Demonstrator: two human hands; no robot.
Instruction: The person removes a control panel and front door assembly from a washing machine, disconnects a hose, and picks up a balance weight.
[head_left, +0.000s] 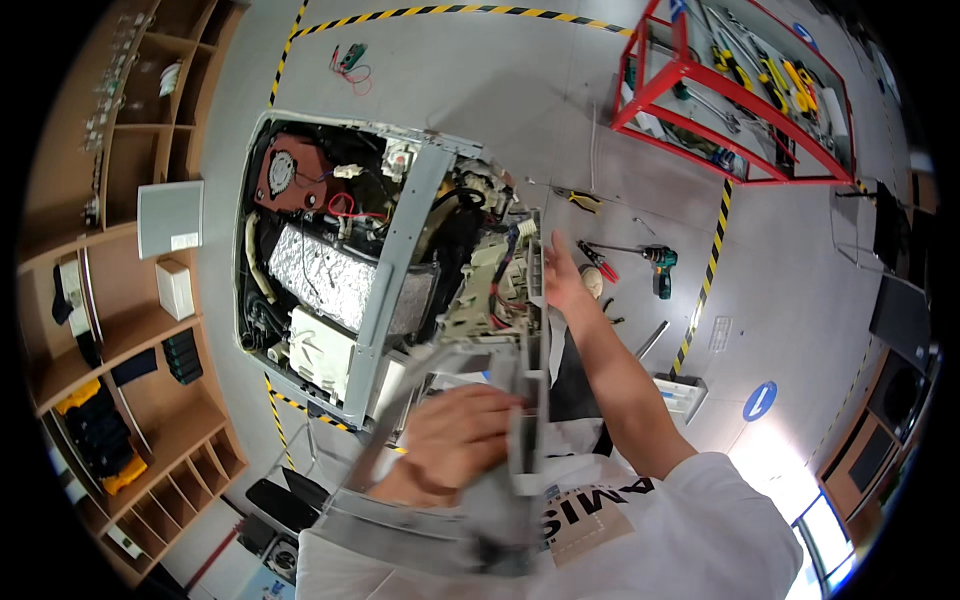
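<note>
An opened washing machine point(400, 240) stands before me, its inner parts exposed under a grey metal crossbar. My left hand point(450, 430), smeared by motion, lies over a grey panel point(420, 520) close to my body, its fingers curled at the panel's inner edge. The panel is blurred too. On the machine's near side is a pale plastic control assembly point(495, 280) with wires. My right hand point(563, 275) presses against the outer side of this assembly, fingers stretched and partly hidden by its edge.
Right of the machine, pliers point(582, 200), red-handled cutters point(600, 262) and a green cordless drill point(660, 268) lie on the grey floor. A red tool cart point(680, 75) stands far right. Wooden shelves point(120, 350) line the left. A meter with leads point(350, 60) lies beyond the machine.
</note>
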